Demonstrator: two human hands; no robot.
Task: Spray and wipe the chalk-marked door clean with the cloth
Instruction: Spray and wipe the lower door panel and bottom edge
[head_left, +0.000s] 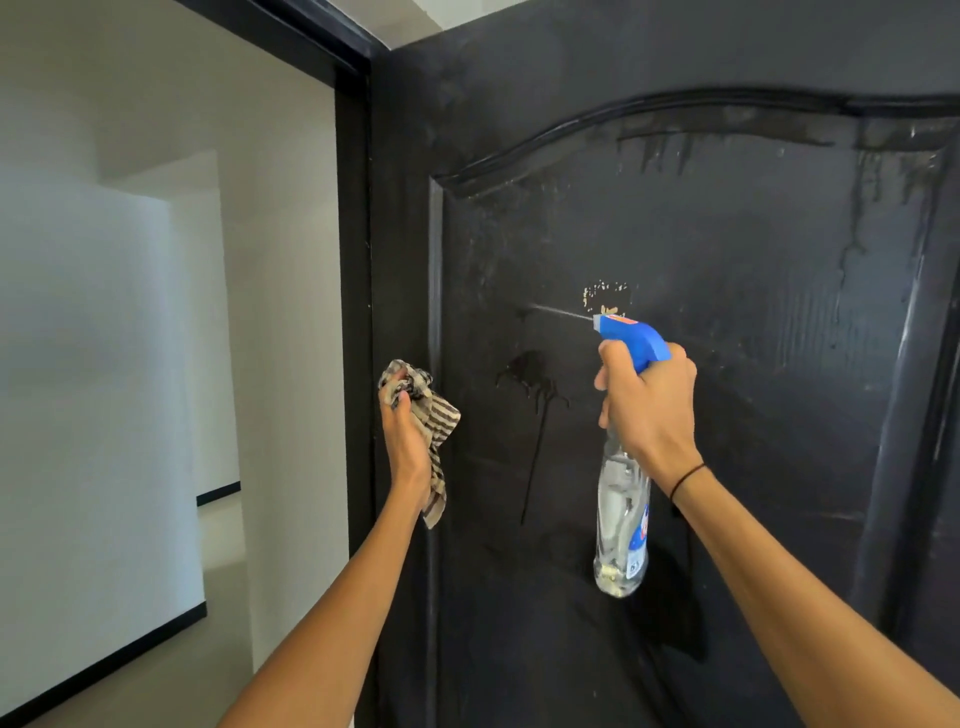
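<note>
Right hand (647, 400): fingers wrapped round the neck of the bottle (623, 514), front fingers hidden on the trigger side, so trigger pull cannot be confirmed directly. Bottle hanging near upright, long axis running 12 to 6 o'clock, blue head (631, 338) at the top, nozzle aimed toward 9 o'clock. Thin jet (561, 313) visible leaving the nozzle and meeting the door (753, 312) at the panel's left part.

Left hand (408, 436): fingers bunched round the cloth (434, 415), striped tail hanging toward 6 o'clock. Held just beside the left moulding of the panel; contact with the door not determinable.

Door: black, panel arched on top. Chalk marks (602, 296) pale and patchy, directly at 12 o'clock from the nozzle, near it. Wet patch (530, 379) with runs trailing toward 6 o'clock, between the two hands. Further runs (872, 182) at the panel's upper right.

Judged step: spraying in progress, wiping not yet begun on the chalk.

Key relation: chalk at roughly 2 o'clock from the cloth hand, well apart; wet patch at 3 o'clock, closer. Spray hand nearer to the chalk than cloth hand. Jet landing left of the chalk, not on it; re-aim upward probably required before wiping.

Beyond the frame (353, 312), at 9 o'clock: pale wall (104, 312), floor with dark skirting.
</note>
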